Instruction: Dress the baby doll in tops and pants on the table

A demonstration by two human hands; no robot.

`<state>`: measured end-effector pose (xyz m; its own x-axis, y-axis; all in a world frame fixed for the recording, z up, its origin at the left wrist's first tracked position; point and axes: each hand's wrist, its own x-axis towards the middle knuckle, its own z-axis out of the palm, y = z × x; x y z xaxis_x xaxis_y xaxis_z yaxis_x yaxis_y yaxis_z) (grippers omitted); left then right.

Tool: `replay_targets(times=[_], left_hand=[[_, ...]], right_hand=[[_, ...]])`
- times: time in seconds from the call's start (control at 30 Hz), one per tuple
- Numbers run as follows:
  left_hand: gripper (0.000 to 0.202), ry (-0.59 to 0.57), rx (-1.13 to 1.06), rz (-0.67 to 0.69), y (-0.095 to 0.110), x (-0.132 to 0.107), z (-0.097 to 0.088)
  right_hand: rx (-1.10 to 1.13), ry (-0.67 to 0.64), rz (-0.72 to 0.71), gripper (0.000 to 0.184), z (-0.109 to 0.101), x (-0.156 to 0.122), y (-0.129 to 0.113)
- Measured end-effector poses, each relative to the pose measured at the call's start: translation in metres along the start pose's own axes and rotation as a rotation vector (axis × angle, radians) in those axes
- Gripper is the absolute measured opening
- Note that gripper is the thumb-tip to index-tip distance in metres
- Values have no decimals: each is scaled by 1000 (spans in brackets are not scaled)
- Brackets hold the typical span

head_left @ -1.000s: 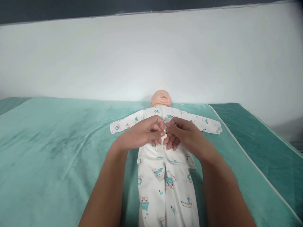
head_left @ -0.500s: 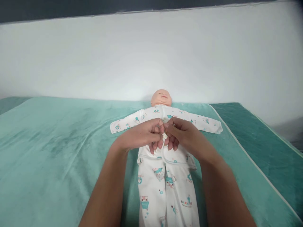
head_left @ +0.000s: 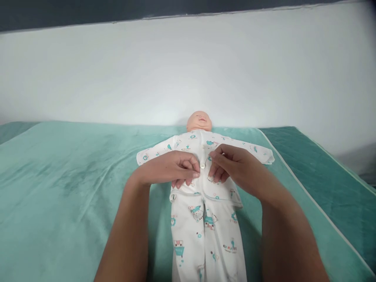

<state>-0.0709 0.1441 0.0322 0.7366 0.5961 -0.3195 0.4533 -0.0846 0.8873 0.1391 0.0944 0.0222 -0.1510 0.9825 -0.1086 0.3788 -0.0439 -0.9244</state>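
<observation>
A baby doll (head_left: 199,120) lies on its back in a white printed long-sleeved jacket (head_left: 192,137) and matching trousers (head_left: 192,239). The jacket's front edges meet along the middle, where a pale button (head_left: 203,166) shows between my hands. My left hand (head_left: 173,168) is just left of that button, fingers loosely curled, thumb and index tips close together near the front edge. On the other side, my right hand (head_left: 232,164) hovers over the jacket's chest, loosely bent with lower fingers hanging apart. No cloth appears gripped in either hand.
A light green sheet (head_left: 73,176) covers the surface under the doll. Darker green cloth (head_left: 317,160) shows beyond its pale edge on the right. Behind the doll's head rises a white wall (head_left: 188,70) with a dark band (head_left: 88,11) above.
My hands have moved apart from the jacket's middle, left hand leftward and right hand rightward, letting go of the button area. The button now lies against the jacket front.
</observation>
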Motion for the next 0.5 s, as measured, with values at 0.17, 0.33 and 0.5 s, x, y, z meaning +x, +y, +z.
replay_targets(times=[0.17, 0.33, 0.5], left_hand=[[22, 93, 88, -16, -1, -11, 0], [30, 339, -26, 176, -36, -34, 35], [23, 633, -200, 260, -80, -49, 81]], right_hand=[[-117, 237, -50, 34, -5, 3, 6], [-287, 346, -143, 39, 8, -11, 25], [-334, 363, -332, 29, 29, -61, 81]])
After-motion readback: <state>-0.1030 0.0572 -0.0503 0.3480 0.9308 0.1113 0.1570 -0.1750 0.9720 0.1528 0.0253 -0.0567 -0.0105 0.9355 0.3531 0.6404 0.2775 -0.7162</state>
